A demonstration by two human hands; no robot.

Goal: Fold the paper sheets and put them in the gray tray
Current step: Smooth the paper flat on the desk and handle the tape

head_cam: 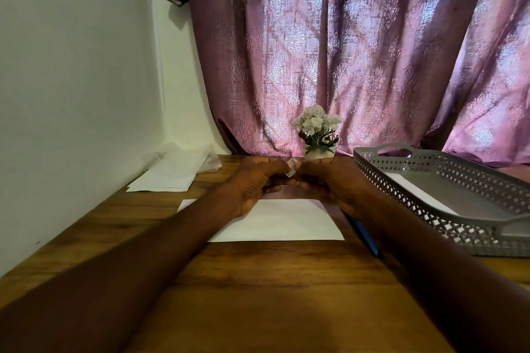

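Purple patterned curtain [358,51] is hanging behind everything, with a little pot of white flowers [317,135] just past our fingertips on the wooden tabletop [272,295]. We're working with both hands close together at the far edge of the paper sheet [281,222] lying right under our wrists. Left hand [252,183] and right hand [335,180] are curled toward each other, almost touching, and there's a ring [291,167] showing between them. Honestly we can't tell if the fingers are pinching the sheet's far edge or just hovering over it.

Looks like we're starting the fold, so the tip is: we're grabbing both far corners, bringing them toward us and matching them to the near corners before creasing. Keeping one hand flat while the other runs along the crease should stop it sliding on that smooth wood.

Gray tray [430,200] is sitting just off our right hand, with what looks like paper already inside. Spare sheets [166,180] are stacked beyond our left hand, and a blue pen [364,235] is lying under our right forearm, so we're watching that.
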